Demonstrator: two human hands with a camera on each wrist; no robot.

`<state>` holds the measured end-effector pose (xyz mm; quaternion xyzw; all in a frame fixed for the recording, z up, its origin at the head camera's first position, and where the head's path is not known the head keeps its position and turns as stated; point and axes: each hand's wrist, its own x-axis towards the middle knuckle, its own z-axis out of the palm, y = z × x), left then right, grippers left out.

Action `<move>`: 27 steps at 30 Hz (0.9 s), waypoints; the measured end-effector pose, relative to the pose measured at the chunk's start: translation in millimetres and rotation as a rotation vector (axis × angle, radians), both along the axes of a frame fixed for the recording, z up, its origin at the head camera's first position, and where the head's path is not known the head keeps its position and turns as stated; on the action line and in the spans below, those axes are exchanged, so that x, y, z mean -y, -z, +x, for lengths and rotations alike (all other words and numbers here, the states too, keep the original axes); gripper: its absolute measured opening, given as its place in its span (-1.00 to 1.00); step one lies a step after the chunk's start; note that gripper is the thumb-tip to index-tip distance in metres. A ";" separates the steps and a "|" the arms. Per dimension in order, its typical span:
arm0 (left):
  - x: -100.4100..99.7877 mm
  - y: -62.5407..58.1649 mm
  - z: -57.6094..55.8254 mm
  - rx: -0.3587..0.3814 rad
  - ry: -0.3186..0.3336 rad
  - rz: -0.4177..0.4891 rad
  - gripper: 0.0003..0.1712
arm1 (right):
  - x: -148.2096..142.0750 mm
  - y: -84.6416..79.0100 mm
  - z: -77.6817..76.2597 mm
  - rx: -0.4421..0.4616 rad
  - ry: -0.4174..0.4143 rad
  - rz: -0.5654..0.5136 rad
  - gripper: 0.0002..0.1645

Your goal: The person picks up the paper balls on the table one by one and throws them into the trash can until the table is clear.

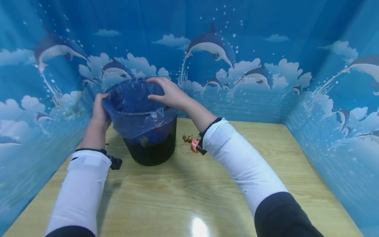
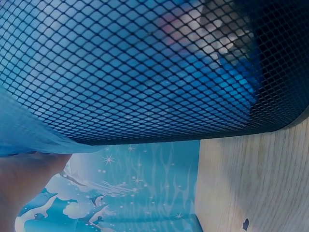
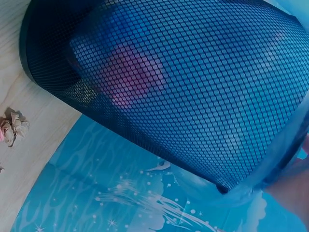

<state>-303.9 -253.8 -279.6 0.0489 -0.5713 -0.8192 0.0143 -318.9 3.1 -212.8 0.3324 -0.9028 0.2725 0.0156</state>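
Standing on the bench (image 1: 183, 187) in the head view, the black bin (image 1: 154, 153) carries a translucent blue bag (image 1: 134, 126) folded over its rim (image 1: 127, 114). The left hand (image 1: 99, 112) lies against the rim's left side; whether its fingers grip cannot be told. The right hand (image 1: 171, 93) is at the right side, fingers parted, not closed. Brown crumpled paper (image 1: 187, 137) lies near the bin. In the left wrist view, blurred contents (image 2: 217, 34) show through the mesh (image 2: 130, 92). In the right wrist view, a pink item (image 3: 129, 77) shows behind it. Handling, as judged: bin stiff and fairly light; bag soft, slippery, liable to tear. Take hold at opposite sides, pinching bag and rim together.
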 end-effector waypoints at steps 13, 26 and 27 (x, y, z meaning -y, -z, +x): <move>0.3 1.2 1.0 0.012 0.006 -0.013 0.07 | -20.0 -5.9 -3.7 0.012 0.002 -0.005 -0.22; 0.6 0.9 1.6 0.008 0.013 -0.023 0.07 | -55.6 -15.9 -5.7 0.031 0.078 -0.042 -0.21; 0.6 0.9 1.8 0.007 0.010 -0.025 0.08 | -58.4 -15.9 -5.9 0.038 0.087 -0.043 -0.21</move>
